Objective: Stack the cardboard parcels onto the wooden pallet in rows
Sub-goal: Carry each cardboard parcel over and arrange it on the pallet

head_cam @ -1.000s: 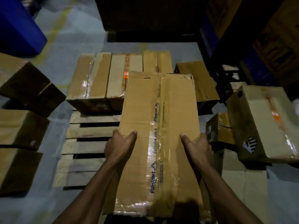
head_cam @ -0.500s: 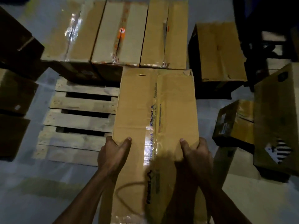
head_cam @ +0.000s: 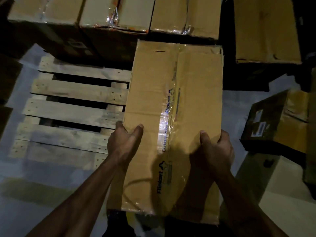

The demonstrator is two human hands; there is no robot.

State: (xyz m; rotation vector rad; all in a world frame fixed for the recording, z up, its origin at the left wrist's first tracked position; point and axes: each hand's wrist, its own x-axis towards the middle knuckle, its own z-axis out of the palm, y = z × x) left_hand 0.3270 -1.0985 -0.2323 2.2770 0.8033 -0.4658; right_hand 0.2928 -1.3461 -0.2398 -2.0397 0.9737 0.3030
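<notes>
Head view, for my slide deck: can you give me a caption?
Both hands, left and right, grip a taped parcel over the pallet, behind a row of boxes.

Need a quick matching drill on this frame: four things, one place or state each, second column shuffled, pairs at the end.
Things:
1. long taped parcel
2. wooden pallet
3. dark labelled parcel
4. row of three parcels

Places or states:
A. at the pallet's far end
B. gripped by the left hand and right hand
C. on the floor at right
D. bare slats at left

Pairs: 1-B, 2-D, 3-C, 4-A
</notes>
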